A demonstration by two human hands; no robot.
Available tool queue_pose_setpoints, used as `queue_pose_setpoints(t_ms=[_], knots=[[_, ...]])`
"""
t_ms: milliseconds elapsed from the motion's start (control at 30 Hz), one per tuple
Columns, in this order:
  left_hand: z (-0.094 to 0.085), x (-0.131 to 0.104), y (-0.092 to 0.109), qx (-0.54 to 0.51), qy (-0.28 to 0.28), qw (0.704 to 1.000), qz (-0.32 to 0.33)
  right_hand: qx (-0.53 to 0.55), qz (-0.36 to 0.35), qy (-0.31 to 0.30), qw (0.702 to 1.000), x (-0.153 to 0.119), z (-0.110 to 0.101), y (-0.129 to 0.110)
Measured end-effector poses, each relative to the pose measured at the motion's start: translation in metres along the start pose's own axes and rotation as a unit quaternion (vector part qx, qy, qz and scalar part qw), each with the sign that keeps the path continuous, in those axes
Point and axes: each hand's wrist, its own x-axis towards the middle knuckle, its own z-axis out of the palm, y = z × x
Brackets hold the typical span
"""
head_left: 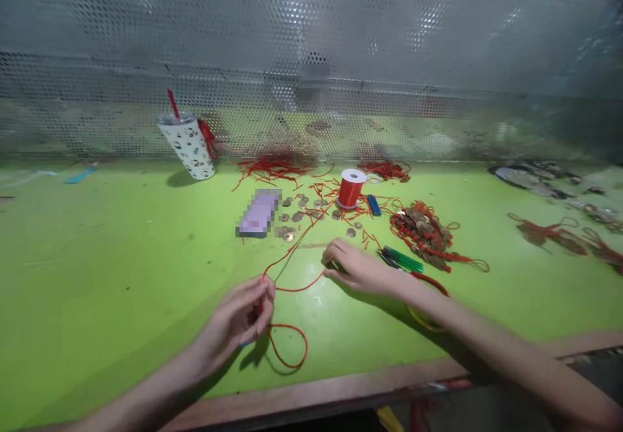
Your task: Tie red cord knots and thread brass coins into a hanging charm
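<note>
The left hand point(233, 317) pinches red cord point(292, 290), which loops just beside that grip; the right hand point(357, 268) pinches another stretch, with the spool point(350, 193) beyond it.

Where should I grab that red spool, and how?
Probably across its white top rim, straight from above: the spool stands upright, that rim sticks out wider than the red middle, and a small blue object lies close beside its base.

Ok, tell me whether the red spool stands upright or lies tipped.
Upright: the red spool stands on the green table, its white top and centre hole facing up.
</note>
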Motion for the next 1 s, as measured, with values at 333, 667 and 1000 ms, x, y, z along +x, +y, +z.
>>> queue_pose_setpoints(t_ms=[333, 667, 1000], knots=[[-0.031, -0.046, -0.013, 0.122, -0.019, 0.989, 0.087, 0.274, 0.168, 0.167, 0.932, -0.012, -0.023, 0.018], [-0.017, -0.065, -0.021, 0.472, 0.031, 0.851, 0.228, 0.637, 0.297, 0.409, 0.582, -0.032, -0.057, 0.061], [-0.003, -0.052, -0.04, 0.329, 0.083, 0.906, 0.253, 0.574, 0.25, 0.243, 0.741, -0.02, -0.039, 0.027]])
